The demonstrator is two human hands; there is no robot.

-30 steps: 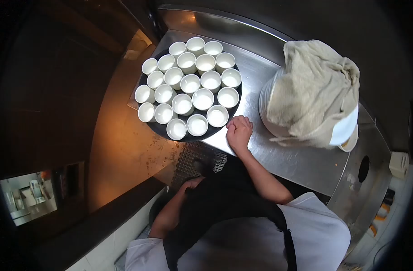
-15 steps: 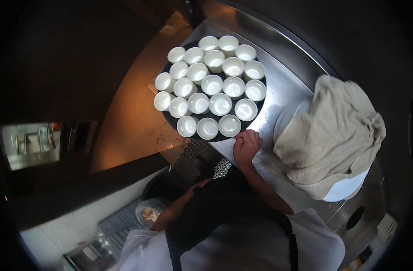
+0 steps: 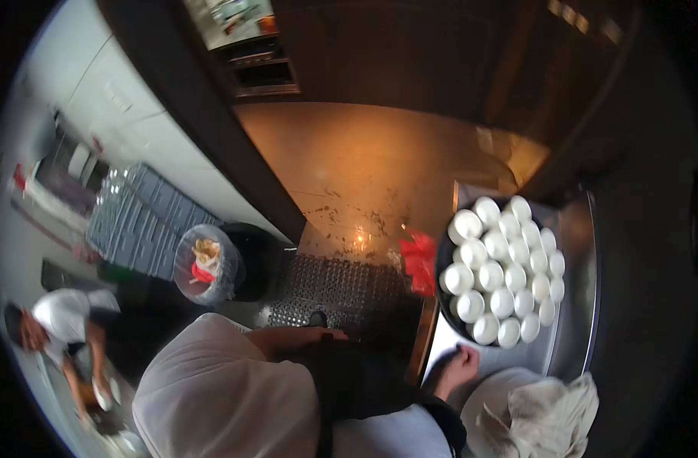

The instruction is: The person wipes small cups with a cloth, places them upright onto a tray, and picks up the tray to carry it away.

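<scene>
My right hand (image 3: pixel 460 365) is curled closed beside the near edge of a round black tray (image 3: pixel 444 305). No object shows in its fingers, and I cannot tell whether it touches the rim. Several white cups (image 3: pixel 490 276) stand packed together on the tray, which rests on a steel counter (image 3: pixel 557 328). Close to that hand is a rounded white stack (image 3: pixel 490 397), partly under a beige cloth (image 3: pixel 555 408). My left hand (image 3: pixel 332 334) is low in front of my dark apron, its fingers mostly hidden.
A lined bin (image 3: pixel 231 263) holding scraps stands left, beside stacked grey racks (image 3: pixel 139 221). A red item (image 3: pixel 419 263) lies by the tray. Black perforated matting (image 3: pixel 341 286) covers the floor. At lower left, a co-worker (image 3: pixel 70 320) bends over white dishes.
My view has turned left, so the tray and cloth now appear lower right. The bin shows more fully and the co-worker has come into sight. My right hand stays closed near the tray.
</scene>
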